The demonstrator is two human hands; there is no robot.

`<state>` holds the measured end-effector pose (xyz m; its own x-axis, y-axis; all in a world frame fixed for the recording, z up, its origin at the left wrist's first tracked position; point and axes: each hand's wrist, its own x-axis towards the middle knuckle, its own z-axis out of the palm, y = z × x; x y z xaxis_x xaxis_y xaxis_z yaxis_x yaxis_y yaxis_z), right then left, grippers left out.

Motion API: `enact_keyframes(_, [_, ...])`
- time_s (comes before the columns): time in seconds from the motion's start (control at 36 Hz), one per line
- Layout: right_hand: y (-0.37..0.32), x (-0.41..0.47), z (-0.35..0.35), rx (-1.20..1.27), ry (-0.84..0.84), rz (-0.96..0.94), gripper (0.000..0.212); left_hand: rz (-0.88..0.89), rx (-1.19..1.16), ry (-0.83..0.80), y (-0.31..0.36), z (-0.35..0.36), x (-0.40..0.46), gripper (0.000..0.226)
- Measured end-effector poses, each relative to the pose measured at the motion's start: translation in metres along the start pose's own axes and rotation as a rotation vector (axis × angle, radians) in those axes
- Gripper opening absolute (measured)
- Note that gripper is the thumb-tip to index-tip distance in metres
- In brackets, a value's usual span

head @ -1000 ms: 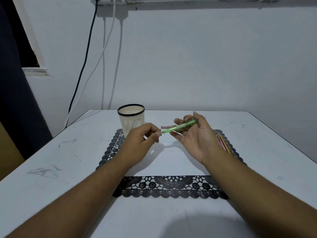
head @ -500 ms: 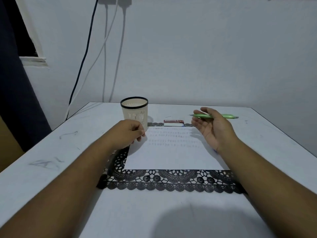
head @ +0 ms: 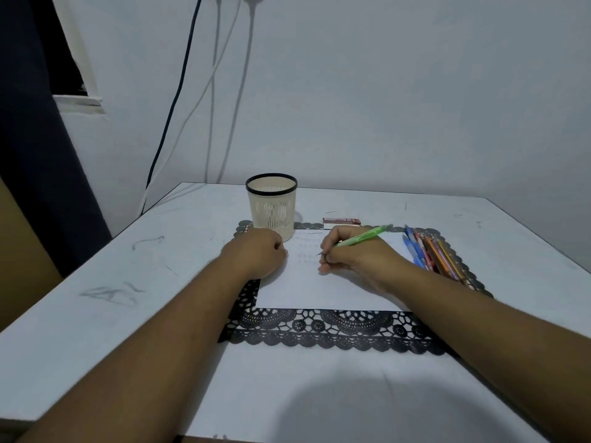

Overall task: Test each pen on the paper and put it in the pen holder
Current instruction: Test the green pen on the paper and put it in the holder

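Green pen (head: 363,237) in R hand (head: 358,255)

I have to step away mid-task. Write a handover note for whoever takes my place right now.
Right hand: grips the green pen in a writing hold, tip down at the paper.
Left hand: fingers curled, resting on the paper's left edge beside the pen holder; nothing seen in it.
Remaining pens lie in a row on the black mat, right of the paper.
Done: faint rows of marks on the paper; no pens visible in the holder.
Left: finish testing the green pen, drop it in the holder, then do the rest.
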<state>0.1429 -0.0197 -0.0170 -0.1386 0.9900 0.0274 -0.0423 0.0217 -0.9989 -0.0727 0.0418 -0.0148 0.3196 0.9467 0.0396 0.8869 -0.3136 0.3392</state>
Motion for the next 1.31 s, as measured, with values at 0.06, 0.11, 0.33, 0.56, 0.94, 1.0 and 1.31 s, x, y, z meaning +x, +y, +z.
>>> enact_keyframes(0.06, [-0.003,0.005,0.011,-0.077,-0.034,-0.017,0.015,0.002,0.046,0.01,0.001,0.001,0.001,0.027])
enact_keyframes(0.11, [-0.003,0.01,0.02,-0.106,-0.045,-0.042,0.013,0.003,0.063,0.016,-0.001,0.001,0.002,0.027])
enact_keyframes(0.33, [0.012,0.022,0.029,-0.123,0.005,-0.07,0.019,0.001,-0.005,0.005,-0.011,0.003,0.009,0.026])
enact_keyframes(0.56, [0.014,0.022,0.028,-0.128,-0.006,-0.064,0.022,0.001,-0.001,0.003,-0.007,0.005,0.01,0.024])
enact_keyframes(0.94, [0.016,0.024,0.029,-0.209,0.021,-0.086,0.019,-0.001,-0.007,-0.002,-0.007,0.004,0.008,0.024])
enact_keyframes(1.0, [0.016,0.023,0.028,-0.187,0.005,-0.076,0.021,0.002,-0.006,-0.005,-0.006,0.005,0.008,0.025])
enact_keyframes(1.31, [0.017,0.024,0.03,-0.179,-0.025,-0.084,0.023,0.006,0.021,0.003,-0.006,0.003,0.007,0.025])
